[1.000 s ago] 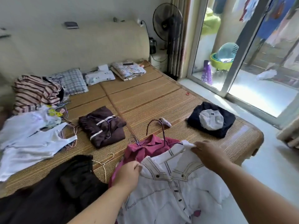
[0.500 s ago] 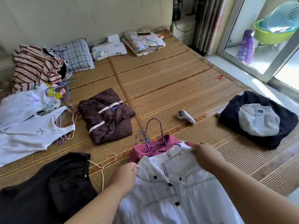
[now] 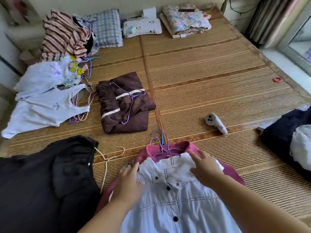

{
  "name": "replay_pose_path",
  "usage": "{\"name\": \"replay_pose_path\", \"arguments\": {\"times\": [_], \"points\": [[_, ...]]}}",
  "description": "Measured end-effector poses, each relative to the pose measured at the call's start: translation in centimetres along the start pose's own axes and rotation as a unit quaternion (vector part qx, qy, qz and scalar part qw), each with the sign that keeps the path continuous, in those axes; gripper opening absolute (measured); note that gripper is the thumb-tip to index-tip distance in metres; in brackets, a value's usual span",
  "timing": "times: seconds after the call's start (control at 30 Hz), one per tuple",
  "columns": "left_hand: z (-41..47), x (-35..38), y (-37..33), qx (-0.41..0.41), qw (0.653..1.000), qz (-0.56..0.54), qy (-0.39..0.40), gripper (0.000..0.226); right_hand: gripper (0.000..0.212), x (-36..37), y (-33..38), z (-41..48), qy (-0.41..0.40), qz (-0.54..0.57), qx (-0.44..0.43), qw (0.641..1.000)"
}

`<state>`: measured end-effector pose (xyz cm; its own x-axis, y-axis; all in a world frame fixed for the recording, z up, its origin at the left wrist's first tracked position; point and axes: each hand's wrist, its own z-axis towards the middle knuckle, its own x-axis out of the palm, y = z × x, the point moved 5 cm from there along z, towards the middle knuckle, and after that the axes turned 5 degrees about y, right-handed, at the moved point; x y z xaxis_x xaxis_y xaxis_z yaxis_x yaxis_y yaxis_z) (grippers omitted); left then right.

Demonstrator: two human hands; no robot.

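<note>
A white button-up shirt with dark stitching lies flat on the woven bed mat, on top of a pink-red garment that carries wire hangers. My left hand lies on the shirt's left shoulder with its fingers spread flat. My right hand presses on the collar's right side, fingers straight.
A black garment lies left of the shirt, with a bare hanger beside it. A folded brown garment, white tops, a striped pile and pillows lie farther off. A small white remote and a dark bundle lie to the right.
The view has dropped down toward the bed. The shirt went from held up by the collar to lying flat; both hands let go of it and now rest open on it.
</note>
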<state>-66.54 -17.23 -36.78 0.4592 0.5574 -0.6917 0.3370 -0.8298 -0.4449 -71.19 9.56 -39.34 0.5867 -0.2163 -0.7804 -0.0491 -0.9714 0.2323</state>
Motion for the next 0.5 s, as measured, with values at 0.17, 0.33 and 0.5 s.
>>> {"name": "replay_pose_path", "arguments": {"times": [0.17, 0.33, 0.5], "points": [[-4.9, -2.5, -1.8, -0.008, 0.999, -0.035, -0.028, 0.067, 0.077, -3.4, 4.7, -4.7, -0.006, -0.036, -0.107, 0.994], [-11.8, -5.0, -1.9, -0.017, 0.997, -0.051, -0.054, 0.067, 0.076, -7.4, 10.9, -11.2, -0.022, -0.063, -0.201, 0.977], [-16.6, -9.0, 0.1, -0.013, 0.995, -0.038, -0.090, 0.062, 0.074, -8.3, 17.4, -15.9, -0.032, -0.070, -0.257, 0.963]]}}
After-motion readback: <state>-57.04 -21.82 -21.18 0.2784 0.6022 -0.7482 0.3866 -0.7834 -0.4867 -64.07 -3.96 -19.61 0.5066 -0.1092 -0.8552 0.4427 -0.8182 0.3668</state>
